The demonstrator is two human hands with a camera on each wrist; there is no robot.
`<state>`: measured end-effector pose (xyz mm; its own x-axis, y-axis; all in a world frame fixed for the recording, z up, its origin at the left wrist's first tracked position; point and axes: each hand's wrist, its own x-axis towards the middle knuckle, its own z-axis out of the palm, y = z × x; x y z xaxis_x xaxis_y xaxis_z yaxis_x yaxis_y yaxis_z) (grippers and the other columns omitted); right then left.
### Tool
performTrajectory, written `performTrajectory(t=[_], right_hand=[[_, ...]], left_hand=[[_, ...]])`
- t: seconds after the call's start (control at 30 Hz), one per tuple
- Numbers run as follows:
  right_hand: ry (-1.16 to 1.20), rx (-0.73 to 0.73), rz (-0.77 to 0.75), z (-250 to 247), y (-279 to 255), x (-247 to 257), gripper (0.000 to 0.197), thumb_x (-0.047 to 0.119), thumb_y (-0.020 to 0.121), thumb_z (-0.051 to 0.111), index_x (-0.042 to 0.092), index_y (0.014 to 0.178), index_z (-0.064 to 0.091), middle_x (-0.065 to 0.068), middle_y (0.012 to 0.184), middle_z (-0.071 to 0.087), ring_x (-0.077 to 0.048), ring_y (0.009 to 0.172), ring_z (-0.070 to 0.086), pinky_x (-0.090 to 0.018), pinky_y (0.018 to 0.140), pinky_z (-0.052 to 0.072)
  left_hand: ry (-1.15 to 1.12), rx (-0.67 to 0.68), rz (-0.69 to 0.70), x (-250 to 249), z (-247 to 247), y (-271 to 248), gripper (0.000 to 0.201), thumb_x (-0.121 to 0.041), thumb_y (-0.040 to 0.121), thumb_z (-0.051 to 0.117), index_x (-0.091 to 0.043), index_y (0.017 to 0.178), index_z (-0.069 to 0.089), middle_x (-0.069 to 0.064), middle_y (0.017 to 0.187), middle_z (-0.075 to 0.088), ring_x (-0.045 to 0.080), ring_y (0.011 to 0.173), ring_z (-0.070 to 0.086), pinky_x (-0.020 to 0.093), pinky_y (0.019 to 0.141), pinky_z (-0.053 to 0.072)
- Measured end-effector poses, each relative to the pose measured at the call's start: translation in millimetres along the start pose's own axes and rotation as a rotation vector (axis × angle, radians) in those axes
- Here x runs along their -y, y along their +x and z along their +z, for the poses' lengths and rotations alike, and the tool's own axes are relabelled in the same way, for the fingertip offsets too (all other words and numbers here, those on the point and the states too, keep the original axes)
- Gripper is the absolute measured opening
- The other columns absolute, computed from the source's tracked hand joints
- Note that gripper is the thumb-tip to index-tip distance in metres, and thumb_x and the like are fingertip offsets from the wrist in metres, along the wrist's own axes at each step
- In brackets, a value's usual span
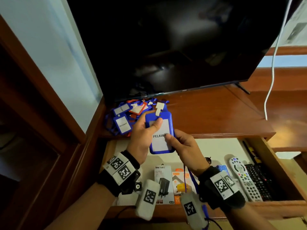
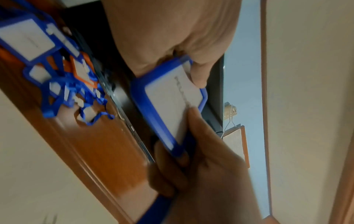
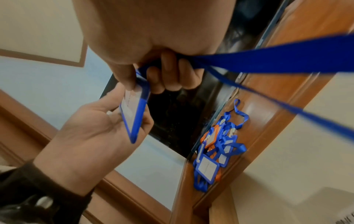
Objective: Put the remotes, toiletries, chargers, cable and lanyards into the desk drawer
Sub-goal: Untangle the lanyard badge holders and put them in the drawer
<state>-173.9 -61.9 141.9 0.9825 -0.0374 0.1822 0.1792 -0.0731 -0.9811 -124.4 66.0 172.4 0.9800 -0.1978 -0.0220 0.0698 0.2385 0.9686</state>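
Lanyard pile [image 1: 131,117]: blue and orange badge holders with tangled straps lie on the desk top [image 1: 207,113], at its left end under the television [image 1: 166,44]. They are not yet in the drawer.
Left hand [image 1: 142,135]: it holds the blue badge holder [image 1: 160,135] at its upper left part, thumb on the white card, the other fingers behind. I think it steadies the holder while the right hand gathers the strap.
Blue badge holder: it is in the air above the open desk drawer [image 1: 274,165], its card with the word PELAWAT facing up.
Right hand [image 1: 182,146]: the thumb presses the lower right of the card and the fingers are curled under the holder.
Blue strap [image 3: 268,62]: only the right wrist view shows that the curled right fingers [image 3: 168,71] also grip it; it runs out of the hand in two bands. The head view shows just a short part below the wrist.
Left wrist view: it shows the holder's thick blue frame [image 2: 151,112] from the side, with both thumbs on the card.
Drawer contents: charger boxes [image 1: 162,180] lie in the middle, a grey remote [image 1: 244,178] and a black remote [image 1: 259,181] on the right.
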Motion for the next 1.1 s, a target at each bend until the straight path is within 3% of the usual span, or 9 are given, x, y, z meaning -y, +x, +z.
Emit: performTrajectory(t=[0.1,0.2,0.33,0.57,0.73,0.8,0.87,1.0,1.1], right_hand=[[-0.038,0.099,0.039,-1,1,2,0.042,0.031,0.092,0.053,-0.009,0.082,0.052,-0.031,0.074,0.052,-0.04,0.063,0.047,-0.031,0.059,0.037],[-0.073,0.256,0.105,-5,2,8,0.042,0.03,0.09,0.057,-0.011,0.081,0.053,-0.013,0.063,0.049,-0.025,0.054,0.042,-0.022,0.052,0.033],[-0.119,0.465,0.215,-4,5,21,0.017,0.016,0.094,0.055,0.004,0.087,0.065,0.003,0.07,0.066,-0.013,0.06,0.061,-0.017,0.053,0.045],[-0.137,0.501,0.298,-1,15,23,0.021,0.014,0.091,0.055,-0.003,0.096,0.067,-0.005,0.081,0.072,-0.017,0.068,0.067,-0.017,0.054,0.05],[-0.03,0.309,0.256,2,11,16,0.045,0.042,0.091,0.051,0.003,0.073,0.065,-0.015,0.065,0.06,-0.027,0.057,0.055,-0.024,0.051,0.039],[0.112,0.184,0.291,1,9,9,0.048,0.05,0.09,0.045,0.017,0.06,0.062,-0.004,0.053,0.056,-0.022,0.05,0.05,-0.025,0.051,0.034],[0.318,0.115,0.343,-1,8,1,0.049,0.053,0.09,0.041,0.013,0.065,0.054,0.001,0.048,0.04,-0.015,0.045,0.029,-0.026,0.049,0.021],[0.424,0.018,0.412,2,7,-12,0.036,0.038,0.081,0.057,0.007,0.064,0.054,0.001,0.048,0.027,-0.011,0.043,0.014,-0.024,0.047,0.01],[0.292,0.013,0.417,12,3,-14,0.028,0.024,0.083,0.063,0.008,0.062,0.054,0.001,0.049,0.023,-0.01,0.045,0.013,-0.024,0.047,0.009]], left_hand=[[0.109,0.051,-0.013,-8,-31,10,0.044,-0.001,0.081,0.068,-0.021,0.117,0.054,0.003,0.102,0.068,0.019,0.089,0.067,0.027,0.068,0.055],[0.43,0.324,0.001,-29,-60,18,0.062,0.002,0.074,0.074,-0.027,0.124,0.051,0.005,0.119,0.062,0.017,0.1,0.065,0.03,0.079,0.055],[0.933,0.733,-0.014,-60,-76,20,0.038,-0.012,0.076,0.076,-0.016,0.112,0.066,-0.002,0.113,0.068,0.01,0.101,0.065,0.031,0.087,0.055],[1.066,0.806,-0.082,-63,-83,14,0.027,-0.023,0.077,0.076,-0.029,0.102,0.07,-0.019,0.093,0.069,-0.005,0.092,0.063,0.007,0.079,0.047],[0.988,0.714,-0.088,-50,-91,12,0.029,-0.022,0.08,0.073,-0.017,0.108,0.07,-0.009,0.102,0.071,0.001,0.095,0.065,0.015,0.081,0.053],[0.896,0.64,-0.075,-50,-93,11,0.022,-0.018,0.081,0.071,-0.019,0.103,0.069,-0.015,0.093,0.069,-0.005,0.09,0.065,0.013,0.073,0.053],[0.749,0.528,-0.063,-51,-94,11,0.018,-0.01,0.083,0.068,-0.02,0.098,0.067,-0.016,0.086,0.069,-0.004,0.082,0.067,0.011,0.065,0.051],[0.481,0.162,0.059,-50,-94,12,0.011,-0.007,0.087,0.062,-0.016,0.091,0.066,0.008,0.082,0.069,0.011,0.062,0.06,0.013,0.051,0.047],[0.459,-0.065,0.158,-45,-94,18,0.011,-0.014,0.088,0.063,-0.009,0.097,0.068,0.007,0.077,0.068,0.003,0.052,0.059,0.013,0.051,0.046]])
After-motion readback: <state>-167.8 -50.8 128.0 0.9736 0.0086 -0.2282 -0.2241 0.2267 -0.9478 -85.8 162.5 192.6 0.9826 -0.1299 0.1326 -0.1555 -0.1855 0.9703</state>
